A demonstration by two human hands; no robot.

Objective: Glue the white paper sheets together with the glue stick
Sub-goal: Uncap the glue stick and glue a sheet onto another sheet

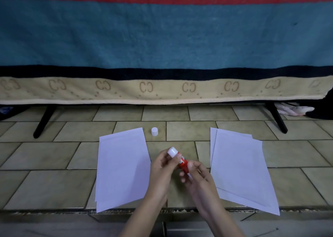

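- The glue stick [180, 160], a small red tube with a white end pointing far-left, is held above the tiled floor [54, 182], between the two lots of paper.
- The left hand [163, 166] pinches its white upper end; that grip is narrow, fingertips curled round the tube.
- The right hand [195, 173] pinches the lower end, thumb on the red body, fingers curled under; whether it is turning the base I cannot tell.
- A white cap [154, 131] stands on the floor just beyond the left paper stack [122, 168], apart from both hands. Whether the white end on the tube is bare glue or a second cap is unclear.
- The right paper stack [239, 170] holds several sheets fanned slightly askew; the left stack shows at least two edges.
- Handling, as I judge it: the tube is light, rigid and smooth, best held round the red barrel so the base stays free to twist. The glue tip is likely soft and will smear under hard pressure.
- The sheets are thin, floppy and easily creased; pressing one flat with spread fingers while gluing should stop it sliding on the tiles.
- The surface is greenish-beige floor tile with dark grout lines, which may print through the paper.
- Beyond, a bed on black legs [43, 121] is draped with a blanket [162, 38] striped red, teal, black and beige.
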